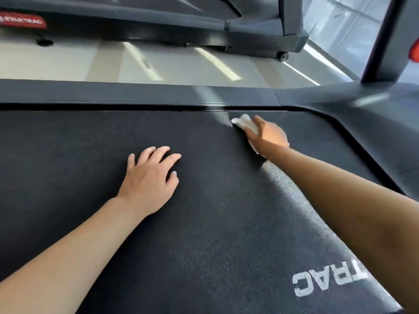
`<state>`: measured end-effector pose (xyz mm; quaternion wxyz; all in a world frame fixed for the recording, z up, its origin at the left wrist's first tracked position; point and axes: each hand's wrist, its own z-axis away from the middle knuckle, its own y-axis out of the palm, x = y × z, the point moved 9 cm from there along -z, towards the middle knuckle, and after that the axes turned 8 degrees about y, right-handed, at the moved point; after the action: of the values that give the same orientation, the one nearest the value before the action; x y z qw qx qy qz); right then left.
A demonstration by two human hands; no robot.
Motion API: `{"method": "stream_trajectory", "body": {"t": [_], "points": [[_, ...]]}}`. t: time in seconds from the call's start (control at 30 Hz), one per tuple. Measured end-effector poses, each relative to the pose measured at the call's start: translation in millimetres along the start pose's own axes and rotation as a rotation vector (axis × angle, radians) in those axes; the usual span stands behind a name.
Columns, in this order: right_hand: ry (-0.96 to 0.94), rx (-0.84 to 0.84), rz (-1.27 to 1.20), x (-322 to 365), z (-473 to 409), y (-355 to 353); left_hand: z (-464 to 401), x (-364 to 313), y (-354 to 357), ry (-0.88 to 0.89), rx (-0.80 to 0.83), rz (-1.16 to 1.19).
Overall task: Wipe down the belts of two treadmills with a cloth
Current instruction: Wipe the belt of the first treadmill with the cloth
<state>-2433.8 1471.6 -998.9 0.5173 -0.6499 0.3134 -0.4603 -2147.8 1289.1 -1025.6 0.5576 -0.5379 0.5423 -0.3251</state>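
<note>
Writing: white "TRAC" lettering (326, 283) is showing on the belt (204, 223) near the right forearm, upside down from this view, with its start hidden under the arm. A red badge (22, 22) reading "STAR TRAC" is sitting on the second treadmill (158, 26), well beyond the fingers.

Left hand (149, 177) is lying palm down on the belt, fingers (158, 152) straight and slightly spread, holding nothing, arm reaching forward.

Right hand (267, 134) is pressing the white cloth (243, 122) onto the belt, arm stretched out. Cloth is sticking out just past the fingertips and under the palm, close to the belt's far edge. Can't tell how far those fingers are curling; they're mostly covered by the back of the hand.

Dark side rail (136, 94) is running just beyond the cloth. A grey upright (390, 39) is rising to the right of the right hand. Pale floor (90, 64) with light streaks is lying between the two machines.
</note>
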Motion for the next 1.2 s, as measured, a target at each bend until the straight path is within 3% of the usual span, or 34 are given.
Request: {"method": "stream_trajectory", "body": {"t": [0.2,0.47,0.6,0.73,0.9,0.97,1.03,1.1,1.2], "points": [[0.206,-0.132,0.016,-160.4,-9.0,-42.9,-48.6,-70.0,28.7,0.112,0.029,0.077],[0.29,-0.224,0.077,-240.1,-55.0,-62.9,-62.5,-85.2,39.8,0.083,-0.02,0.045],[0.321,-0.277,0.057,-203.6,-83.4,-58.3,-65.5,-86.8,37.3,0.087,-0.015,0.037],[0.246,-0.183,0.023,-118.0,-90.5,-30.3,-65.1,-87.5,35.4,0.085,-0.01,0.04],[-0.147,-0.006,-0.029,9.2,-23.3,10.2,-63.8,-86.9,35.1,0.093,-0.019,0.062],[-0.293,0.078,-0.028,19.3,16.8,14.4,-61.9,-85.0,35.5,0.1,-0.023,0.069],[-0.363,0.098,-0.016,-12.0,33.6,7.0,-61.1,-84.4,36.8,0.107,-0.026,0.071],[-0.222,0.025,0.024,-79.6,15.8,-13.3,-62.2,-83.8,38.1,0.104,-0.027,0.066],[0.173,-0.155,0.101,-200.7,-25.9,-57.2,-62.6,-84.2,38.0,0.097,-0.035,0.054]]}}
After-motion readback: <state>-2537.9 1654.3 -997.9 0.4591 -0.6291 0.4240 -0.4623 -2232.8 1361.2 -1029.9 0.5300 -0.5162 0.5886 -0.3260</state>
